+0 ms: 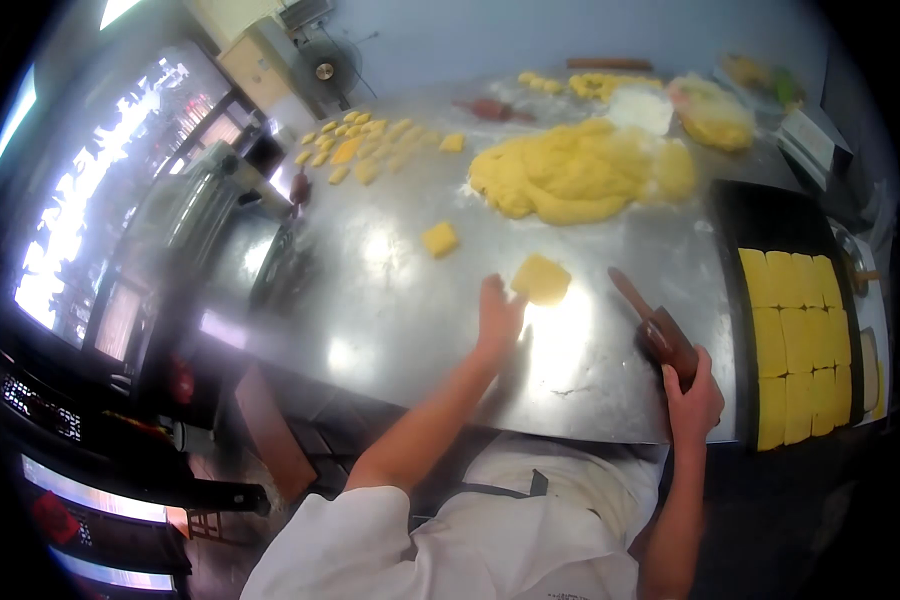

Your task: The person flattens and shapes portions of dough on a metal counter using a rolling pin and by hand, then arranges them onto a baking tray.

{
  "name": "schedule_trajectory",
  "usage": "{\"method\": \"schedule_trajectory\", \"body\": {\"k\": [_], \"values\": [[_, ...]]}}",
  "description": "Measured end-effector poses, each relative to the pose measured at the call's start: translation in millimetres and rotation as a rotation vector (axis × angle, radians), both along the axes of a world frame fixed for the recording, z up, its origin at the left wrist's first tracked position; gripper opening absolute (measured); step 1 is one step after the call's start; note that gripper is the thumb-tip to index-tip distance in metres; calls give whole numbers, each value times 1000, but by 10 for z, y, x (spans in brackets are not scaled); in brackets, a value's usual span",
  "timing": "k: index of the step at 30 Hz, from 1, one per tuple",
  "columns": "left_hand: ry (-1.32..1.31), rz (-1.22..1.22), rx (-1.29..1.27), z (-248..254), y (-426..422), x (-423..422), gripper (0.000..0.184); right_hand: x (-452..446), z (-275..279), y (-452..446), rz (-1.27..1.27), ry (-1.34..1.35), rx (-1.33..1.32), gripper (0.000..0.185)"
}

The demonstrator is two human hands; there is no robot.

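Observation:
On the metal table lies a flattened yellow dough piece (541, 280), with the fingertips of my left hand (500, 312) at its left edge; whether they pinch it is too blurred to tell. My right hand (694, 398) is wrapped round the near end of a brown rolling pin (670, 340), which points away and to the left. A smaller dough square (440, 239) rests to the upper left of the flattened piece. Behind them sits a large mound of yellow dough (580, 172).
A black tray (727, 300) with rows of yellow dough squares stands at the right. Small dough pieces (367, 150) lie at the back left. Farther back are a red-brown rolling pin (495, 109), white flour (640, 109) and a bagged dough lump (713, 115).

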State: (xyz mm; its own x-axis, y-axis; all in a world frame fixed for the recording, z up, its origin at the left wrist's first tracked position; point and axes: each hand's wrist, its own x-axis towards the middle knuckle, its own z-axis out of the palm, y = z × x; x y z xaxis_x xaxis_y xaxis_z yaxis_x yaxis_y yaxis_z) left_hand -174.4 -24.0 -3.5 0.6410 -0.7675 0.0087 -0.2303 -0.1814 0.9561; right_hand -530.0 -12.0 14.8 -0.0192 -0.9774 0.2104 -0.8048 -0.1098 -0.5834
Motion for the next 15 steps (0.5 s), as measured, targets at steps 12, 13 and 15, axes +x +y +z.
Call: {"method": "schedule_trajectory", "body": {"k": [12,13,15], "values": [[-471,-316,-170,214,-487,-443,54,-298,-172,173,6,149,-46,85],[-520,-342,-163,267,-654,-475,55,-283,-157,161,1,151,-29,84],[-626,-386,-151,376,-1030,-489,56,-288,-197,151,0,151,-61,84]]}}
